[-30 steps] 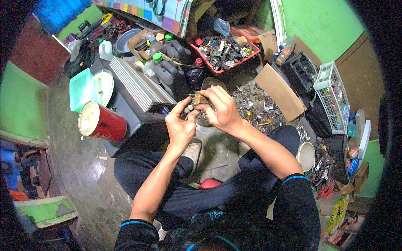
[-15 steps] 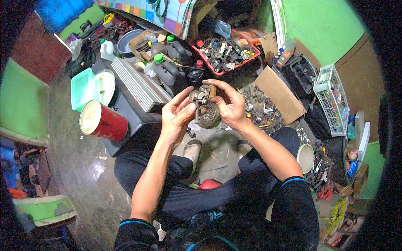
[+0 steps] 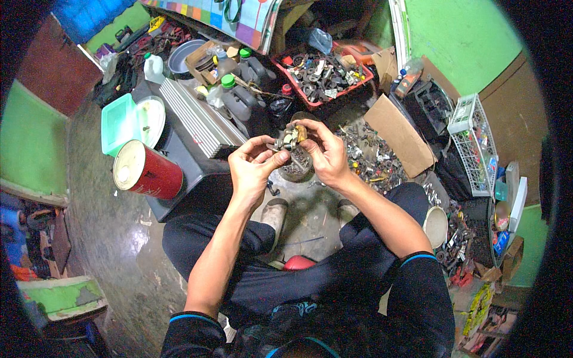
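Note:
Between my two hands is a small metal mechanical part (image 3: 290, 138), silvery with a brownish-yellow end; its exact kind I cannot make out. My left hand (image 3: 252, 170) pinches its left side between thumb and fingers. On the other side, my right hand (image 3: 329, 156) grips the brownish end, fingers curled over the top and thumb below. Just under the part stands a round container (image 3: 296, 173) holding small metal pieces, partly hidden by my hands. A heap of loose small parts (image 3: 373, 152) lies on the floor to the right of my right hand.
A red can (image 3: 156, 173) stands on a dark box at left, near a teal plastic tub (image 3: 117, 122) and dark jugs with green caps (image 3: 242, 107). Ahead is a red crate (image 3: 304, 95) full of parts. Cardboard (image 3: 400, 134) and a white basket (image 3: 471, 140) are at right.
The metal part has been turned in my hands; the bolt-like piece that hung downward no longer shows that way. My left fingers have shifted their hold slightly.

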`<state>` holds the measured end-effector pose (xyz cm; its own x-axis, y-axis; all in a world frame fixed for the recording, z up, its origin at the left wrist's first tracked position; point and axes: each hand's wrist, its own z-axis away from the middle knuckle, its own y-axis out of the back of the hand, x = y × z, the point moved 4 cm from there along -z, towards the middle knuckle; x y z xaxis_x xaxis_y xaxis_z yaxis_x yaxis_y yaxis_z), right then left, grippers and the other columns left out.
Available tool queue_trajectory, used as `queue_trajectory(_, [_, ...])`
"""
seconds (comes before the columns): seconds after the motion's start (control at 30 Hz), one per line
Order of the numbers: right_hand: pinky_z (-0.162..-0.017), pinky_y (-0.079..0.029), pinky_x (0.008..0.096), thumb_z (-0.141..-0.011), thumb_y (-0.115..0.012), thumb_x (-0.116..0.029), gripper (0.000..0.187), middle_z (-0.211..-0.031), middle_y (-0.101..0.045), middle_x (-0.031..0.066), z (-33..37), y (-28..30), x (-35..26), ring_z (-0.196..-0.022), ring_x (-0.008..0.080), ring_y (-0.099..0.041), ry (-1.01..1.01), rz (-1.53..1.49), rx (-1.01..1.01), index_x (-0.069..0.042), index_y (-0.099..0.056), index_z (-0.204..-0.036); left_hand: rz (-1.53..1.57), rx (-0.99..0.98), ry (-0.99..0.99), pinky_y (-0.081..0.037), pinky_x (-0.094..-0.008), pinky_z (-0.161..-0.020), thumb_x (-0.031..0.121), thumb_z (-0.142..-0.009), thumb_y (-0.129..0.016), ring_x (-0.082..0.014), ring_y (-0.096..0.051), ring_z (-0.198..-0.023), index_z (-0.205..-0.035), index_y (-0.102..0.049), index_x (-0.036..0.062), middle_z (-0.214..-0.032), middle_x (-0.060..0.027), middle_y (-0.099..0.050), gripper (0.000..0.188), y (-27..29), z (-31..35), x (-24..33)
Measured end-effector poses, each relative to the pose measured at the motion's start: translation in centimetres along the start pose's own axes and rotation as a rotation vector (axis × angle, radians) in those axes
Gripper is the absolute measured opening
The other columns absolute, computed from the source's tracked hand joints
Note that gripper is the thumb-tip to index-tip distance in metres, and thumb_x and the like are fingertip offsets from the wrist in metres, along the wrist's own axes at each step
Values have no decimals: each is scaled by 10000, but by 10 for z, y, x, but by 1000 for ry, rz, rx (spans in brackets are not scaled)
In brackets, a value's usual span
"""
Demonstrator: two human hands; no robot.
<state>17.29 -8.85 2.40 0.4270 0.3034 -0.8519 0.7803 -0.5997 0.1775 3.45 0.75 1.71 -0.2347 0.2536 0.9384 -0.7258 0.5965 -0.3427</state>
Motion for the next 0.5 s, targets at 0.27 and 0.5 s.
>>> queue_trajectory(0.27, [-829,-507,294,-926,-580,-118,282,-1019,-626,122,5,1,-5,-947,150,-619,-18,-118,109,32,-527,-1158,-23,16,-63,-561,-248,-577,58,-789,-756,-117,-632,-657,-853,-632,-56,-766,-81,-646,180,-8,2,4])
queue_trajectory(0.5, [-755,-469,285,-950,-541,-156,221,-936,-630,74,-13,39,13,-817,120,-571,-101,85,419,3,-550,-1103,-99,113,-72,-598,-303,-541,58,-807,-733,-107,-601,-614,-818,-603,-57,-726,-61,-615,173,6,1,7])
